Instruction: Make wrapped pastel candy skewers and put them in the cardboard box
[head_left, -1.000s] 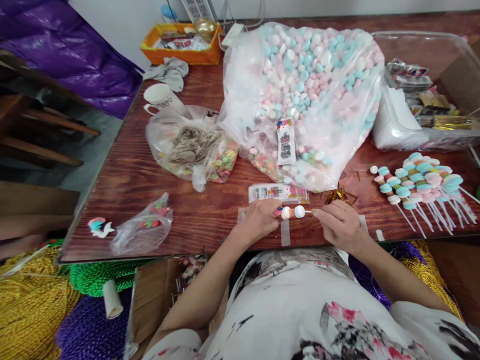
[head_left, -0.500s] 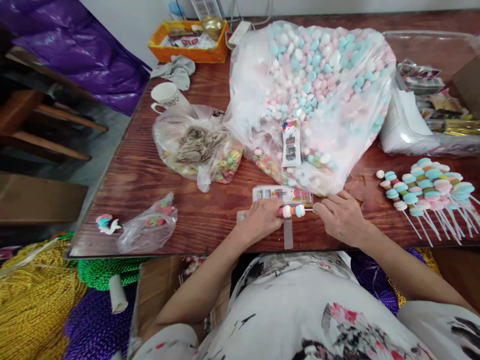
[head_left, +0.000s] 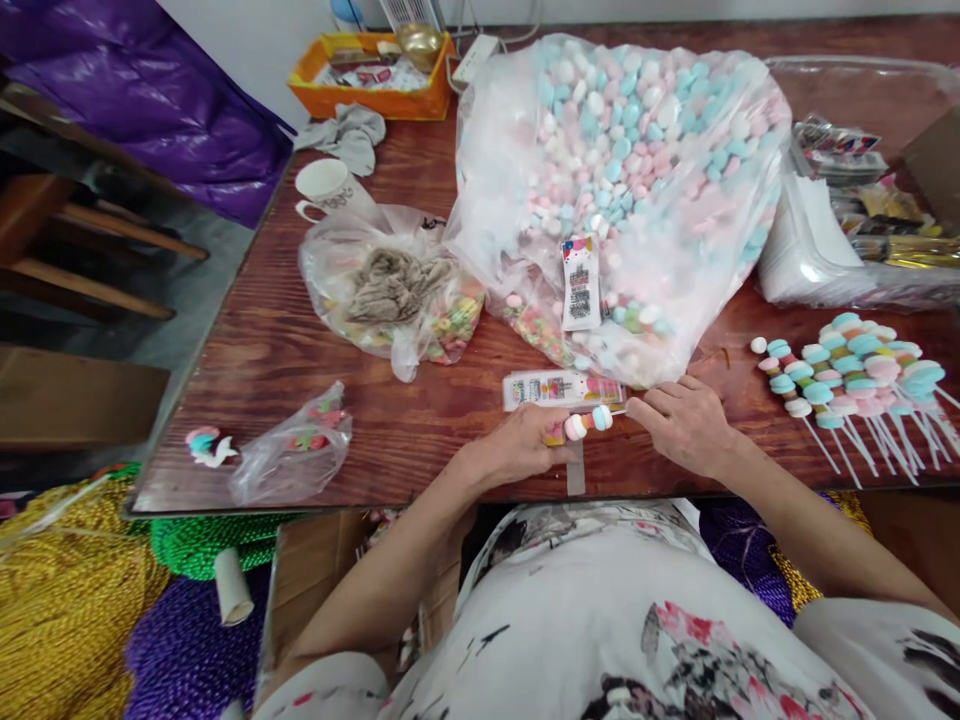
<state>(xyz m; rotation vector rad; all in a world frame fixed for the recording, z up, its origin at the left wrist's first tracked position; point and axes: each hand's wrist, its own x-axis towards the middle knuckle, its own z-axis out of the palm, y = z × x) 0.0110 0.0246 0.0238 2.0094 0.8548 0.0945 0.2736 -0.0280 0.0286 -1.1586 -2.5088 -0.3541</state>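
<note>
"Where is the skewer at this moment?"

"Just above the near edge of the counter, in front of your body and between your 2 hands. It runs nearly sideways, its right end tilted a little away from you. White, pink and blue marshmallow shows on it."

"And how do my hands stand?"

"Your left hand is closed, its fingers wrapped around the left end of the skewer, so that part is hidden. Your right hand has its thumb and fingertips drawn together on the bare stick, and its other fingers lie curled over the wood."

"What lies near them?"

"Printed labels lie flat just beyond your left hand. A clear strip lies below the skewer, reaching toward the near edge. Past the labels, a big bag of marshmallows spreads out, with 1 packet resting on its near part."

"And to my right?"

"A heap of similar skewers, most of their white sticks pointing toward you. Behind the heap sits a clear tray."

"To my left?"

"A small bag with red and green pieces, and beside it 1 pink, blue and white fishtail piece."
</note>
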